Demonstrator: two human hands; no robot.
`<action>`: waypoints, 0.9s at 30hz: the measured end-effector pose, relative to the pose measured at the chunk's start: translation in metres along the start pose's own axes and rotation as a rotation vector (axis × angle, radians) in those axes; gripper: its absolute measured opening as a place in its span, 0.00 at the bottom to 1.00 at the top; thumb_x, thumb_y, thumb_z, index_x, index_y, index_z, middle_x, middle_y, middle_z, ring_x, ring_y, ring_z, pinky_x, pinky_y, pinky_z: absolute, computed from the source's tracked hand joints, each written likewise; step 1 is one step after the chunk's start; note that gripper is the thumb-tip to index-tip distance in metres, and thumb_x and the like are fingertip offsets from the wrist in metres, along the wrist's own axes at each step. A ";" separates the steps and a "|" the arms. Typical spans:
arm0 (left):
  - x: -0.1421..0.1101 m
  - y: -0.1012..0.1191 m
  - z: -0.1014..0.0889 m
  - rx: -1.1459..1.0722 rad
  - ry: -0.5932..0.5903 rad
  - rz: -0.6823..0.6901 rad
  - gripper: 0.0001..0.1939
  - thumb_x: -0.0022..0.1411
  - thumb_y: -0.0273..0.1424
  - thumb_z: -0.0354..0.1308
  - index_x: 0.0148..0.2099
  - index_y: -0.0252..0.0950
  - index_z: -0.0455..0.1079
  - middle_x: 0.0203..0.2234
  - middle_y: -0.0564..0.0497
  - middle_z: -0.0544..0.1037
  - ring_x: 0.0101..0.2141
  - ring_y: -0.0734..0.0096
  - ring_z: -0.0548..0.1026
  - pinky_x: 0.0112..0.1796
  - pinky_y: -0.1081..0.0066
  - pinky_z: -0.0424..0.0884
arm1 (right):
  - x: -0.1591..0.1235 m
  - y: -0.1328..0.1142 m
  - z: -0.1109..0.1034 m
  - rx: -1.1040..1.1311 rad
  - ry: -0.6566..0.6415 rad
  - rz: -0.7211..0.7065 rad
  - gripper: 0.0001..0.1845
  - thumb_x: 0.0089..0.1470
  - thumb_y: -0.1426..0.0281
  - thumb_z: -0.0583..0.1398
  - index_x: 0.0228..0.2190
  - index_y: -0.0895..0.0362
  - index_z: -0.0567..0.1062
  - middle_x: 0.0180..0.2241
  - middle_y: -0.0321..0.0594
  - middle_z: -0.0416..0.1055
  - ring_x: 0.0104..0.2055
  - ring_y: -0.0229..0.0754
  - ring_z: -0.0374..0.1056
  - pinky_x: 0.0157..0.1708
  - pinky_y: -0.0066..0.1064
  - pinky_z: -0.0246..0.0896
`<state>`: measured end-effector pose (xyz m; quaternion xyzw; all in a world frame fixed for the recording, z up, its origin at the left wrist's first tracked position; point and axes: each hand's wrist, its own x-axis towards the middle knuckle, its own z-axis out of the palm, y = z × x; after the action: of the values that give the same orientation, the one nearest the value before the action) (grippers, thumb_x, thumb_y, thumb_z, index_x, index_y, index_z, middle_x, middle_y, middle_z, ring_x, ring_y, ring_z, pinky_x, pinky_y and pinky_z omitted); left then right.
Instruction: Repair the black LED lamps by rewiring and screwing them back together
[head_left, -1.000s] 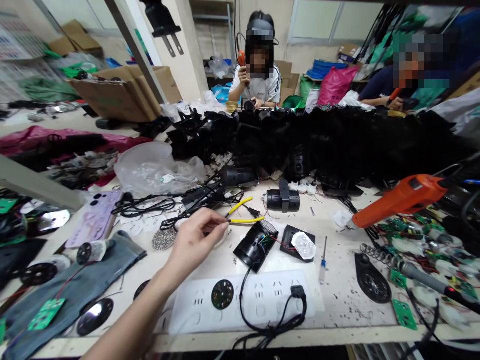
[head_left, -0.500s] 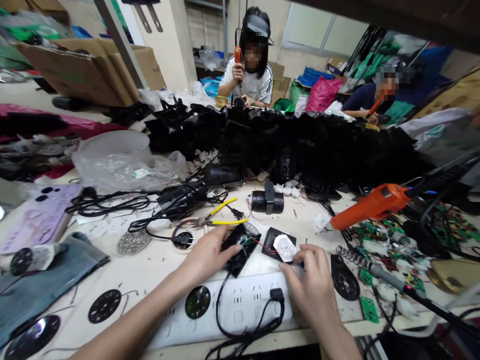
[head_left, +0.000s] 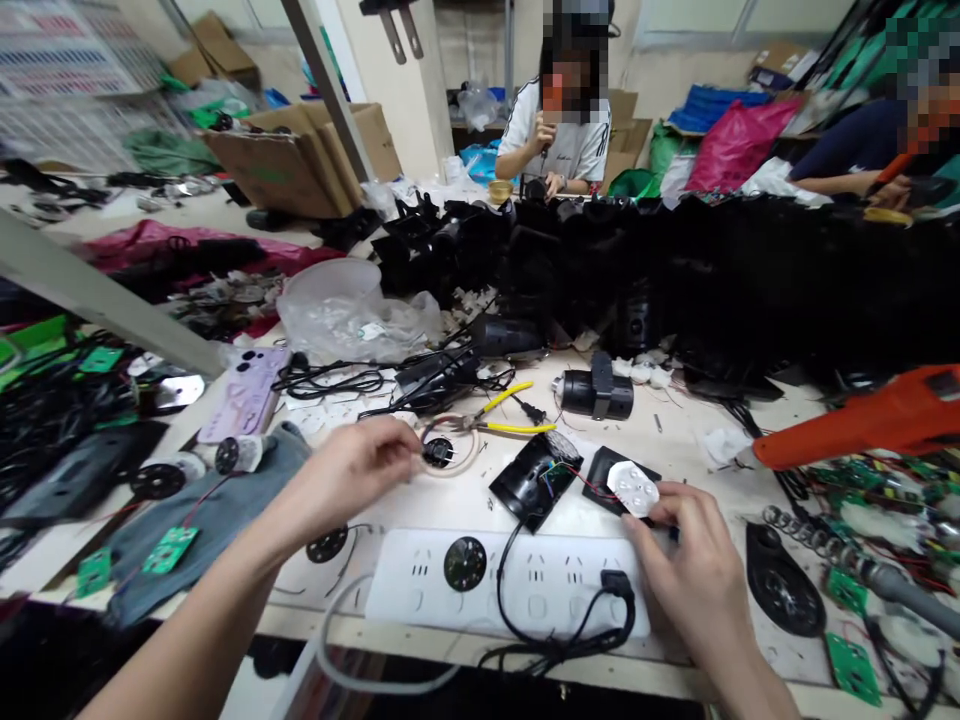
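My left hand (head_left: pixel 371 460) has its fingers closed at the back of a black two-pin power plug (head_left: pixel 437 452), just above a dark round disc on the bench. Near the middle lies an open black lamp housing (head_left: pixel 532 480), thin coloured wires coming out of it. Red and black wires run from it to a white LED lens plate (head_left: pixel 634 488) over a black square part (head_left: pixel 600 470). My right hand (head_left: pixel 686 540) pinches the plate's right edge between thumb and fingers. Close to my left hand are yellow-handled pliers (head_left: pixel 517 415).
A white power strip (head_left: pixel 397 570) with a cord plugged in lies along the front edge. An orange electric screwdriver (head_left: pixel 847 420) hangs at right, above a soldering iron (head_left: pixel 900 590). Black housings (head_left: pixel 637 250) are piled behind. Two people work across the bench.
My left hand has left the black housing and moved left to the plug. My right hand has come onto the LED plate's edge. The camera view has turned left.
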<state>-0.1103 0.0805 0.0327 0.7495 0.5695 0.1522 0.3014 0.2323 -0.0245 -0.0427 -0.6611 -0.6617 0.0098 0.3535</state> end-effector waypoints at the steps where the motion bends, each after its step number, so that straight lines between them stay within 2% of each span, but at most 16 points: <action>1: -0.008 0.003 0.006 0.007 -0.084 0.057 0.11 0.53 0.42 0.61 0.34 0.40 0.74 0.28 0.51 0.77 0.29 0.65 0.74 0.30 0.71 0.69 | 0.002 -0.001 -0.004 0.005 0.009 0.005 0.11 0.57 0.60 0.58 0.29 0.53 0.65 0.38 0.46 0.67 0.42 0.50 0.68 0.40 0.43 0.65; 3: -0.023 0.013 0.022 0.029 -0.223 0.166 0.16 0.51 0.39 0.66 0.43 0.42 0.75 0.37 0.49 0.77 0.38 0.62 0.75 0.38 0.69 0.71 | 0.006 -0.006 -0.016 0.019 0.108 0.056 0.14 0.54 0.57 0.61 0.31 0.54 0.68 0.39 0.47 0.68 0.43 0.52 0.68 0.40 0.47 0.66; 5: -0.035 0.022 0.037 0.079 -0.295 0.200 0.24 0.49 0.36 0.69 0.50 0.44 0.72 0.42 0.48 0.75 0.43 0.59 0.73 0.42 0.67 0.70 | 0.014 -0.012 -0.030 0.070 0.334 0.172 0.15 0.51 0.59 0.65 0.35 0.55 0.70 0.41 0.49 0.69 0.45 0.55 0.68 0.39 0.49 0.67; 6: -0.039 0.025 0.044 0.100 -0.312 0.201 0.25 0.49 0.35 0.69 0.51 0.44 0.71 0.43 0.48 0.75 0.44 0.59 0.72 0.43 0.66 0.70 | 0.018 -0.015 -0.037 0.112 0.470 0.229 0.17 0.49 0.61 0.66 0.38 0.55 0.71 0.42 0.50 0.69 0.46 0.56 0.69 0.40 0.50 0.67; 8: -0.044 0.025 0.054 0.125 -0.318 0.209 0.20 0.54 0.34 0.66 0.50 0.43 0.72 0.42 0.47 0.75 0.43 0.60 0.73 0.43 0.66 0.71 | 0.028 -0.017 -0.048 0.190 0.707 0.286 0.22 0.48 0.65 0.68 0.45 0.52 0.70 0.46 0.52 0.69 0.48 0.58 0.69 0.43 0.52 0.67; 10: -0.045 0.019 0.060 0.126 -0.290 0.240 0.14 0.59 0.33 0.61 0.49 0.43 0.72 0.41 0.47 0.75 0.42 0.61 0.74 0.43 0.66 0.71 | 0.037 -0.013 -0.055 0.203 0.824 0.282 0.26 0.48 0.67 0.68 0.49 0.50 0.69 0.50 0.54 0.68 0.51 0.59 0.69 0.47 0.53 0.65; 13: -0.042 0.006 0.064 0.138 -0.202 0.293 0.14 0.62 0.36 0.57 0.50 0.45 0.73 0.42 0.47 0.76 0.41 0.62 0.76 0.42 0.68 0.73 | 0.053 0.004 -0.056 0.147 0.834 0.333 0.33 0.47 0.64 0.68 0.54 0.55 0.66 0.54 0.59 0.65 0.54 0.61 0.66 0.51 0.54 0.63; 15: -0.040 -0.001 0.065 0.151 -0.149 0.326 0.16 0.62 0.39 0.56 0.52 0.46 0.73 0.43 0.47 0.77 0.40 0.62 0.78 0.42 0.71 0.74 | 0.064 0.017 -0.054 0.162 0.773 0.394 0.41 0.47 0.60 0.68 0.57 0.60 0.61 0.55 0.61 0.63 0.54 0.60 0.66 0.53 0.54 0.61; 16: -0.040 -0.005 0.066 0.160 -0.133 0.342 0.17 0.62 0.40 0.56 0.52 0.47 0.73 0.44 0.48 0.78 0.40 0.62 0.78 0.41 0.71 0.75 | 0.069 0.023 -0.052 0.195 0.726 0.412 0.41 0.47 0.58 0.67 0.58 0.60 0.59 0.54 0.59 0.64 0.53 0.58 0.67 0.53 0.52 0.61; 19: -0.039 -0.017 0.072 0.164 -0.082 0.387 0.19 0.60 0.42 0.57 0.54 0.52 0.72 0.44 0.51 0.78 0.40 0.61 0.79 0.41 0.71 0.76 | 0.084 0.033 -0.049 0.243 0.590 0.440 0.27 0.52 0.55 0.62 0.48 0.58 0.67 0.42 0.48 0.72 0.43 0.51 0.71 0.47 0.46 0.65; 22: -0.040 -0.025 0.079 0.124 -0.032 0.390 0.21 0.58 0.46 0.57 0.54 0.59 0.70 0.45 0.55 0.78 0.42 0.57 0.79 0.41 0.66 0.78 | 0.090 0.032 -0.050 0.217 0.589 0.404 0.25 0.51 0.55 0.63 0.44 0.56 0.68 0.37 0.45 0.73 0.37 0.48 0.71 0.43 0.43 0.66; 27: -0.043 -0.018 0.085 0.067 0.013 0.262 0.20 0.54 0.54 0.56 0.50 0.68 0.69 0.42 0.60 0.78 0.41 0.51 0.78 0.41 0.52 0.77 | 0.086 0.026 -0.053 0.166 0.647 0.348 0.34 0.46 0.56 0.66 0.52 0.55 0.63 0.39 0.45 0.70 0.38 0.47 0.69 0.43 0.42 0.66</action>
<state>-0.0890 0.0194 -0.0393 0.8262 0.4732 0.1760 0.2501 0.2907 0.0309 0.0236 -0.7018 -0.3903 -0.0861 0.5896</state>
